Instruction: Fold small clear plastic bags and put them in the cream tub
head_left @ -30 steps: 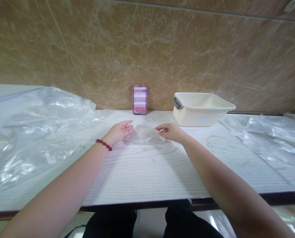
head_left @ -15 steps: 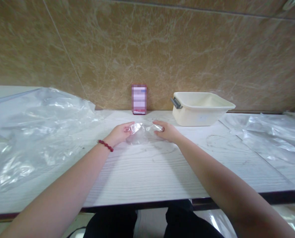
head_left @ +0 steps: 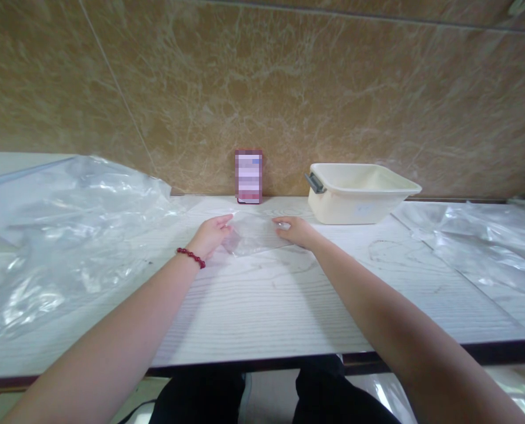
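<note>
Hands: While left hand [head_left: 211, 237] and right hand [head_left: 300, 232] half-curl at its ends, a firm pinch cannot be told.
Clear film [head_left: 254, 234]: between them, nearer the desk's [head_left: 262, 312] back edge.
Progress: spread fairly flat, hands not yet away.

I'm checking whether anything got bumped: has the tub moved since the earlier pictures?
No, not visibly: judged against the phone, the tub keeps the same place to its right.
</note>
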A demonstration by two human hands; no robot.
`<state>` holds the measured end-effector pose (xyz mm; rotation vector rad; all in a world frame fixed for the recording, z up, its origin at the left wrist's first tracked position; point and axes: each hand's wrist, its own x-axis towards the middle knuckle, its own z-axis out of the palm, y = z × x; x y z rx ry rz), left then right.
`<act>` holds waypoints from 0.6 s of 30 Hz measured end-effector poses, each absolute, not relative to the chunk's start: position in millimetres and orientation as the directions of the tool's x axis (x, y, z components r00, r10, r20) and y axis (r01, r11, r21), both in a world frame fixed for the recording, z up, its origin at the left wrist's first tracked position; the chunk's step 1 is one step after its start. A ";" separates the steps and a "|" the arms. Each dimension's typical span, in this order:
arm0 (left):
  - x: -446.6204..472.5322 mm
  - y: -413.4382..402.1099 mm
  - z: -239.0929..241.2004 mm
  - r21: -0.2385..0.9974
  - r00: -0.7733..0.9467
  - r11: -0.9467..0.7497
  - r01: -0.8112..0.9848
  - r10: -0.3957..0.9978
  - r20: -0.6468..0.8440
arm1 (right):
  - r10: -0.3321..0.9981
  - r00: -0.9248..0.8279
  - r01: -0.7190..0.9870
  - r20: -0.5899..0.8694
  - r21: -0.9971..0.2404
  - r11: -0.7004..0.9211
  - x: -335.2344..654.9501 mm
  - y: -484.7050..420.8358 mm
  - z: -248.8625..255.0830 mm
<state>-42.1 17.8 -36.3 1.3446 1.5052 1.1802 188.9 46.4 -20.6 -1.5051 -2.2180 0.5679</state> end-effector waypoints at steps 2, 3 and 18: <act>-38.6 17.6 -33.5 0.987 -0.135 0.036 0.155 0.991 -0.015 | 0.929 -0.352 0.774 0.116 -0.522 0.359 188.0 46.4 -20.5; -37.4 17.9 -32.5 0.992 -0.131 0.031 0.119 0.991 -0.016 | 0.925 -0.359 0.773 0.127 -0.515 0.371 187.5 46.0 -20.0; -32.1 19.1 -31.4 0.987 -0.231 0.019 0.162 0.973 0.019 | 0.888 -0.404 0.753 0.218 -0.472 0.458 179.4 38.4 -13.1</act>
